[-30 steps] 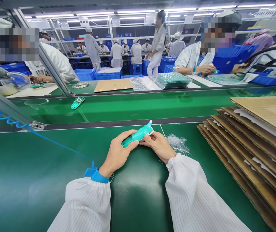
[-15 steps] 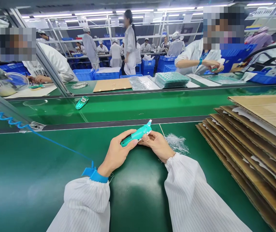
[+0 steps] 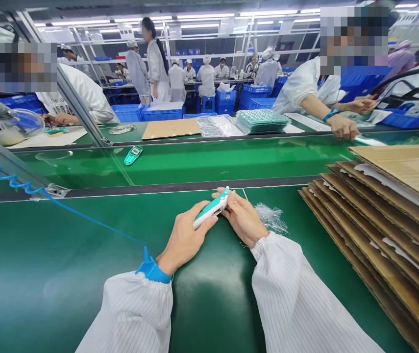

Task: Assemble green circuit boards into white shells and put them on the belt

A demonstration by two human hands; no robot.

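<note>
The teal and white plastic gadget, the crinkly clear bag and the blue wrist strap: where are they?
teal and white plastic gadget [image 3: 211,210], head view, middle of its body
crinkly clear plastic bag [image 3: 272,218], head view, centre
blue wrist strap [image 3: 153,270], head view, band

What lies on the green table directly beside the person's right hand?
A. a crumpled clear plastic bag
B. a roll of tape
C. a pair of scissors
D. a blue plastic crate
A: a crumpled clear plastic bag lies on the green table just right of the right hand, which together with the left hand holds the teal and white device.
</note>
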